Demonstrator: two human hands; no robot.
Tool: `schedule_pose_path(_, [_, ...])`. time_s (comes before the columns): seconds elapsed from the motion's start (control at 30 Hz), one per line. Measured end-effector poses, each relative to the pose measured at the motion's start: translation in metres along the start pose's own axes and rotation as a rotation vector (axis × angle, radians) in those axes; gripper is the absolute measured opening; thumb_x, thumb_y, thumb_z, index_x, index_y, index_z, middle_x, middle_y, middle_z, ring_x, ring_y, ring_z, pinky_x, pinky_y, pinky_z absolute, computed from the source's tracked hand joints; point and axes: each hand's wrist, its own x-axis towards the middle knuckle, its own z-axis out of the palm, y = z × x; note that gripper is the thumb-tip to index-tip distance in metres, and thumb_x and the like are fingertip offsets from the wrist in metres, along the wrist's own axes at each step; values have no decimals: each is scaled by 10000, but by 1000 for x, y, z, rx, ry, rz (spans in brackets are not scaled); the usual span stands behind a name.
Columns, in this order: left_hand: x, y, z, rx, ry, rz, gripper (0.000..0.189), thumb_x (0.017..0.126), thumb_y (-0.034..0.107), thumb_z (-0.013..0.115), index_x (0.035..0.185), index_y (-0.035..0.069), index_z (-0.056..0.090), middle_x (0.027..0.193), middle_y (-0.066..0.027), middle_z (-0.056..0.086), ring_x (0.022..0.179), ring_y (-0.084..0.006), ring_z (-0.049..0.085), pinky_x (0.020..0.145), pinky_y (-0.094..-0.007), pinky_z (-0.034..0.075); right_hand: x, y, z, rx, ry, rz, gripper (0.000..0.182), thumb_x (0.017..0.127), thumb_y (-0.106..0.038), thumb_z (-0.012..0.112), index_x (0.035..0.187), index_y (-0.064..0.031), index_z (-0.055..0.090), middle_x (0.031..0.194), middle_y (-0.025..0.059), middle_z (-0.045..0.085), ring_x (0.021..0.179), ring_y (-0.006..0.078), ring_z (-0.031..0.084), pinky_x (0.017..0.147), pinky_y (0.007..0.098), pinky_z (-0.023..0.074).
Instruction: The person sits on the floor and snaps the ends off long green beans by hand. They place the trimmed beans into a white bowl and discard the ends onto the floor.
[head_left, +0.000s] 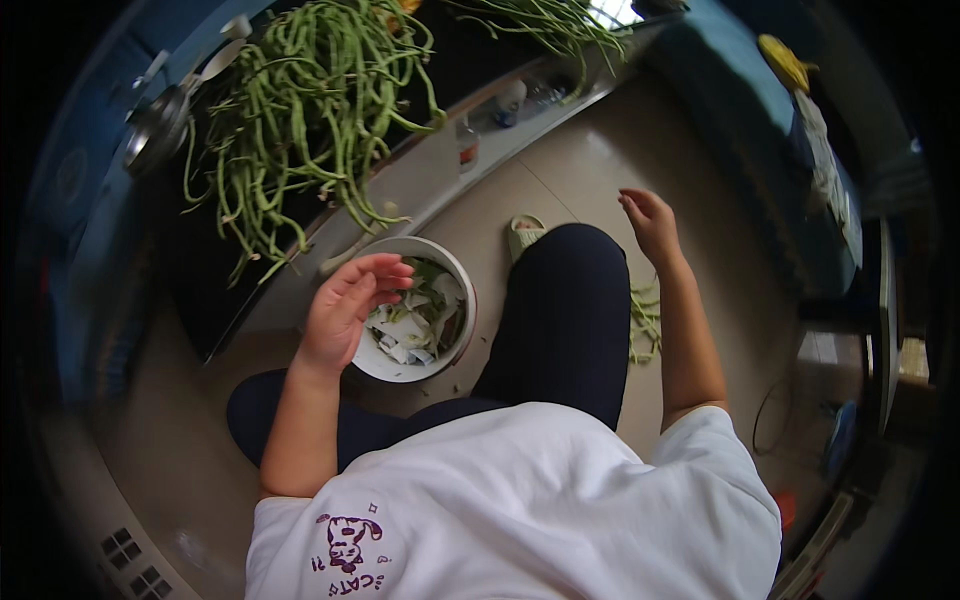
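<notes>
My left hand (346, 307) hovers over the left rim of a white bin (468, 315), its fingers loosely curved with nothing visible in them. Inside the bin lie crumpled white paper (409, 330) and green plant scraps. Off to the right of my raised knee, my right hand (651, 225) hangs in the air, fingers bent and seemingly holding nothing. A large heap of long green beans (315, 112) spreads over the dark tabletop (469, 56) and droops past its edge. Short bean pieces (645, 322) lie on the floor, partly hidden by my leg and right forearm.
More long beans (547, 30) lie at the table's far end. Bottles (467, 146) stand on the shelf beneath. Metal cookware (157, 131) sits at the table's left. A blue-covered sofa (724, 142) flanks the right side, with a yellow item (784, 64) on it.
</notes>
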Motion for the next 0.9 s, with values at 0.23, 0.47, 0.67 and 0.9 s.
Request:
schedule_pose_path(0.23, [-11,18,-10,32,46,32,306,891,203,432,1107,-5,489,1045,-122,567,956,-196,552,815,-293,422,51,-195,91,315,-340,-291,169,817,-122,577,952,-23,603,851,77,622,755,130,591,664,255,462])
schedule_pose_path(0.47, [-24,30,-25,18,95,38,274,885,181,441,1094,16,508,1032,-102,576,952,-175,544,819,-285,411,71,-287,183,-339,-239,-222,254,788,-301,523,835,-84,646,769,117,617,720,290,596,631,354,468])
schedule_pose_path(0.67, [-28,37,-28,38,115,71,240,893,164,434,1067,30,529,1012,-69,584,932,-133,546,800,-257,406,77,-275,218,-308,-194,-106,292,711,-341,602,823,-76,653,804,117,630,737,273,613,639,348,477])
schedule_pose_path(0.9, [-28,31,-33,30,214,56,228,889,155,440,1031,10,543,992,-91,593,916,-160,564,786,-266,422,40,-291,173,941,-641,261,121,810,-167,561,778,-59,518,572,-5,482,464,78,416,391,187,269])
